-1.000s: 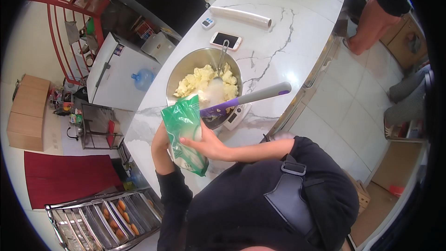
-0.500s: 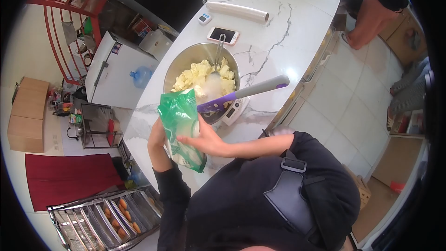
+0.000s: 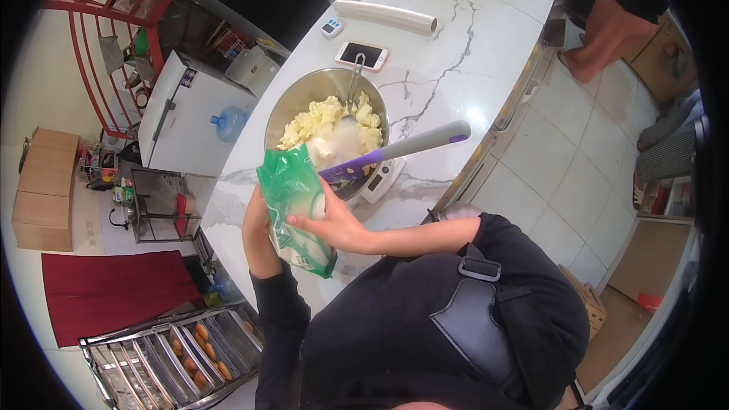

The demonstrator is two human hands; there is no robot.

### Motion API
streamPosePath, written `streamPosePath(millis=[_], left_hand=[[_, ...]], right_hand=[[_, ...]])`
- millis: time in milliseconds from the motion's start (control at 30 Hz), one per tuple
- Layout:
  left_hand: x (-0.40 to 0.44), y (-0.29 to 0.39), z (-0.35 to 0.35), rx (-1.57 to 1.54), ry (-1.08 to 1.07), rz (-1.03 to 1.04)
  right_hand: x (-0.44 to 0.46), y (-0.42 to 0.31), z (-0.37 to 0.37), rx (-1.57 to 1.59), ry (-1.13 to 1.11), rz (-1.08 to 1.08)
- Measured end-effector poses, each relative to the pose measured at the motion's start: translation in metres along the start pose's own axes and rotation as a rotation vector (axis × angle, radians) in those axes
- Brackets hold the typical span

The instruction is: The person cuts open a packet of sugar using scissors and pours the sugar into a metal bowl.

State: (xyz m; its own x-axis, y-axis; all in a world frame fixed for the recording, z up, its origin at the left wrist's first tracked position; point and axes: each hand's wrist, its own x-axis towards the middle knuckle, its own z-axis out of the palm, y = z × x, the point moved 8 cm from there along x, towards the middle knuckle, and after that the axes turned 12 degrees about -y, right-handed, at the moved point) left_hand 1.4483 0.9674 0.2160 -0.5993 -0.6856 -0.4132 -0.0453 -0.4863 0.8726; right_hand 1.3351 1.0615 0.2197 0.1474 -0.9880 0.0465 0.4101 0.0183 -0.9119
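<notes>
A green and white plastic bag (image 3: 292,193) tilts over the near rim of a steel bowl (image 3: 292,106). My left hand (image 3: 257,216) grips it from the left side, its fingers partly hidden behind the bag. On the right side my right hand (image 3: 334,224) is wrapped round the bag, thumb across its front. Pale yellow lumps (image 3: 323,118) and a heap of white grains (image 3: 345,140) lie in the bowl. A spatula (image 3: 425,140) with a grey handle and purple blade rests across the bowl, and a metal-handled utensil (image 3: 355,80) stands in it. The bowl sits on a white scale (image 3: 385,180).
Beyond the bowl, a phone (image 3: 363,55), a small timer (image 3: 331,27) and a roll of film (image 3: 387,15) lie on the marble counter (image 3: 456,91). Trays on a rack (image 3: 167,357) hold brown baked pieces at lower left. Another person (image 3: 619,30) stands at upper right.
The view has shifted slightly, so the bowl and counter items appear a little further up and left. The white heap in the bowl looks larger. Both hands still hold the bag.
</notes>
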Motion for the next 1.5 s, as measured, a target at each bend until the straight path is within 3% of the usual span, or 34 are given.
streamPosePath(millis=[333,633,1033,1133,1233,1333,1500], left_hand=[[0.004,-0.013,-0.030,0.032,-0.022,0.017],[0.004,-0.012,-0.013,-0.076,-0.089,-0.006],[0.000,-0.017,-0.032,-0.016,0.015,-0.042],[-0.001,-0.012,-0.026,0.011,0.005,-0.017],[-0.006,-0.002,-0.020,0.106,-0.002,0.075],[-0.006,0.002,-0.015,-0.009,-0.022,0.079],[0.001,-0.007,-0.026,0.005,0.034,0.070]], right_hand=[[0.006,0.010,0.001,0.155,-0.078,0.026],[0.005,0.004,0.002,0.045,-0.042,-0.014],[0.008,0.007,0.006,0.046,-0.082,0.013],[0.008,0.006,0.005,0.090,-0.082,-0.011],[0.008,0.009,0.007,0.128,-0.141,0.099],[0.010,0.012,0.007,0.132,-0.138,0.115],[0.009,0.000,0.006,0.005,-0.098,0.024]])
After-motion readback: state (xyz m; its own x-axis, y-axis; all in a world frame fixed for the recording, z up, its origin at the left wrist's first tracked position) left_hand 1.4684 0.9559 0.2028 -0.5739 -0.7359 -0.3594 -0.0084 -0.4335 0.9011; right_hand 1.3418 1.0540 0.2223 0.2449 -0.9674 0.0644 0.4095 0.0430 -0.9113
